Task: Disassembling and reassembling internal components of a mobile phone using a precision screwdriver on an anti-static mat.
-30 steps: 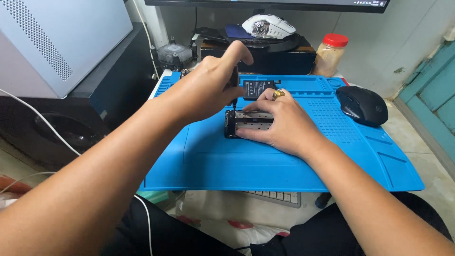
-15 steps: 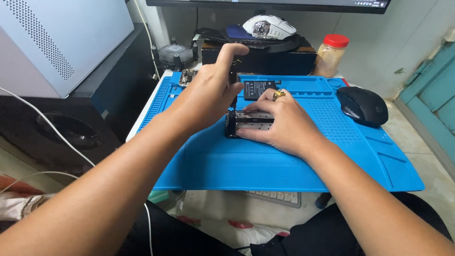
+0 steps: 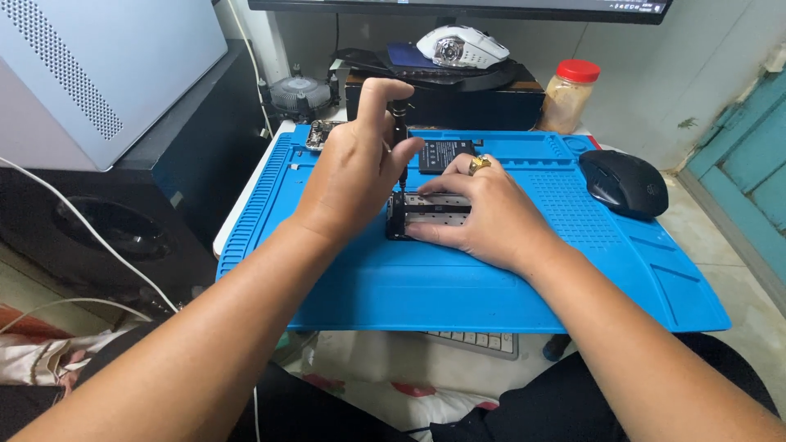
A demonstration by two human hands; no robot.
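Two bare hands meet over an opened phone (image 3: pixel 427 214) lying flat near the middle of a blue work mat (image 3: pixel 458 286). Left hand (image 3: pixel 356 176) pinches a slim black screwdriver (image 3: pixel 400 143) upright, its tip at the phone's left end, forefinger raised. Right hand (image 3: pixel 483 214) rests spread on the phone, pressing it down; a black mouse (image 3: pixel 624 182) sits to the right on the mat.

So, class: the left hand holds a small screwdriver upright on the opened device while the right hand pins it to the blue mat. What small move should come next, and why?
Probably turn the screwdriver in place: its tip sits on the device, the left hand grips it upright, and the right hand steadies the device.
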